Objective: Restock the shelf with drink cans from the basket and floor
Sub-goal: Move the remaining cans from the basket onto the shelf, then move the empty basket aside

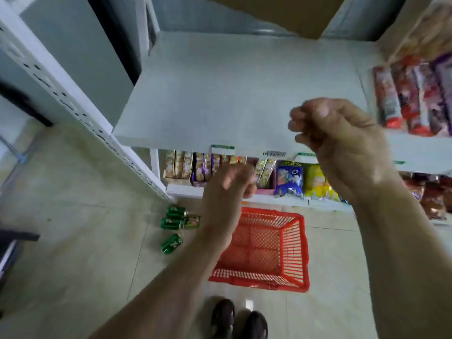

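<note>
A bare white shelf (220,94) spans the middle of the view at chest height. Below it on the tiled floor stands a red plastic basket (296,243) with nothing visible inside. Left of the basket lie several green drink cans (175,222), one (171,243) apart and nearer to me. My left hand (226,192) hangs blurred above the basket's far left corner, fingers loosely curled, holding nothing. My right hand (335,140) is raised over the shelf's front edge, fingers curled in, with nothing in it.
Snack boxes and bags (288,178) fill the lower shelf behind the basket. Wrapped red and purple packets (413,99) lie on the shelf at the right. A perforated white upright (73,101) stands at the left. My shoes (239,319) are just behind the basket.
</note>
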